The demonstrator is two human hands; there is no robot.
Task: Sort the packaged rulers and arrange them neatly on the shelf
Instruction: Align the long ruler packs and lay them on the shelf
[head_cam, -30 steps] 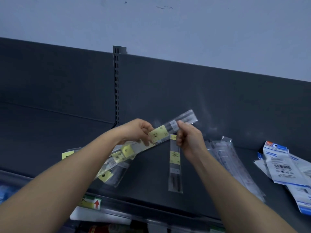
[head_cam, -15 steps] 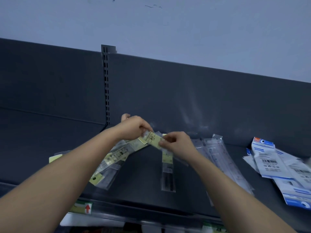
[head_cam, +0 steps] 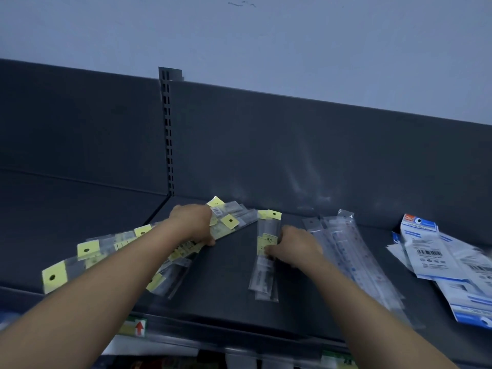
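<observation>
the ruler you held up between both hands a moment ago is down, likely in the fanned pile of yellow-tagged clear ruler sleeves (head_cam: 230, 221), at 9 o'clock from the small stack of clear ruler packs (head_cam: 263, 275) on the dark grey metal shelf (head_cam: 226, 283). your left hand (head_cam: 191, 222) grips the fan, fingers curled over it. your right hand (head_cam: 295, 249) pinches the stack's edge. the longer clear sleeves (head_cam: 343, 243) at 3 o'clock look unsorted.
</observation>
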